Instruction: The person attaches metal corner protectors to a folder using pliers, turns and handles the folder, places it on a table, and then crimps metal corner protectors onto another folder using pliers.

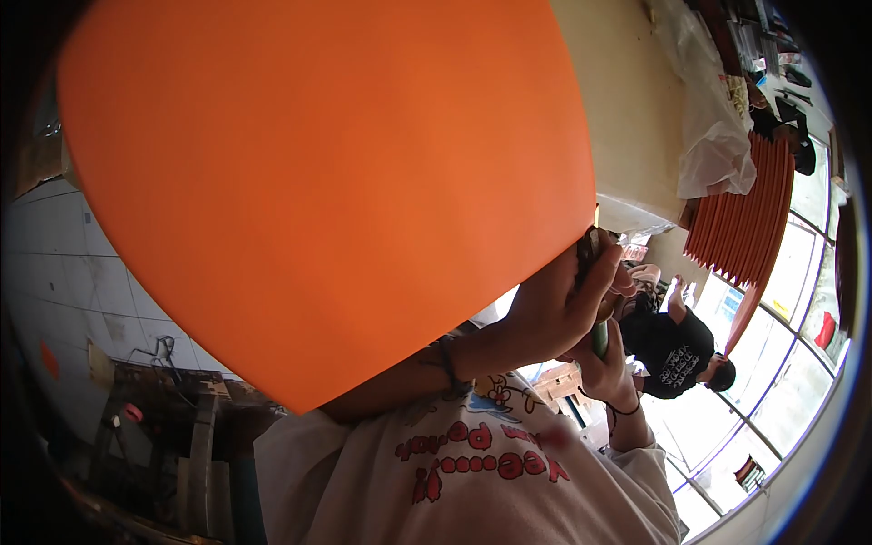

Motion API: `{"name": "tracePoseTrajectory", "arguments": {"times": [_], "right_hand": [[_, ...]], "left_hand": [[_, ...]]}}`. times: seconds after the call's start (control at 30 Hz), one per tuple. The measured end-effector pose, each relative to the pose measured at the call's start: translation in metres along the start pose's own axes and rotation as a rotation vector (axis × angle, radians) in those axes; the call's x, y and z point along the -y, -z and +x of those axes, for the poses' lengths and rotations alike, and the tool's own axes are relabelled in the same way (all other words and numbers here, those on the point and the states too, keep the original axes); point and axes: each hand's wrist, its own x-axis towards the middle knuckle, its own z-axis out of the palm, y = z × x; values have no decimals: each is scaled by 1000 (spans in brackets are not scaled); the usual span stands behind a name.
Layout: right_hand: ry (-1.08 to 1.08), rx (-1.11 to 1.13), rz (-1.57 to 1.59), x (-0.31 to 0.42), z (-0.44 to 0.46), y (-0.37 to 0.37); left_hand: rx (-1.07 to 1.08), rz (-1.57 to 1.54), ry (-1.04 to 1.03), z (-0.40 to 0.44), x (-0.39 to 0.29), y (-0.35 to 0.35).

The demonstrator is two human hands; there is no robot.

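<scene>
A large, smooth orange panel (336, 191) fills most of the upper view. My left hand (559, 304) is at its lower right edge, the forearm passing partly beneath the panel. The fingers of that hand are curled around a small dark object (589, 254) right by the edge; its kind is unclear. Just below, my right hand (610, 368) is closed around a short green piece (599, 338), possibly a handle. The two hands are close together, and the fingers hide most of what lies between them.
Clear plastic wrapping (713, 136) hangs beside a pale surface (627, 109). Beyond it stands a stack of orange panels (745, 213). A person in a black shirt (672, 354) is farther back, near bright windows. Dark metal framework (204, 454) and white floor tiles (73, 263) show at left.
</scene>
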Motion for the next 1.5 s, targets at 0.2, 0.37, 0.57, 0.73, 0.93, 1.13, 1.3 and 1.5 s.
{"name": "tracePoseTrajectory", "arguments": {"times": [0.2,0.37,0.57,0.73,0.93,1.13,1.3,1.5], "right_hand": [[-27,123,289,-6,6,4],[-161,10,467,35,10,-1],[-208,155,386,23,7,15],[-186,113,379,23,5,17],[-86,188,246,13,13,25],[-13,168,192,15,15,27],[106,43,326,2,13,17],[74,65,206,6,10,19]], "left_hand": [[5,-6,16,0,-4,4],[16,27,35,-2,-7,5],[14,10,47,-3,-7,4],[35,6,95,-2,1,3],[15,0,116,-1,-1,3],[34,-123,86,-1,4,2],[22,-42,11,-3,1,-1],[1,-7,14,-6,3,-3]]}}
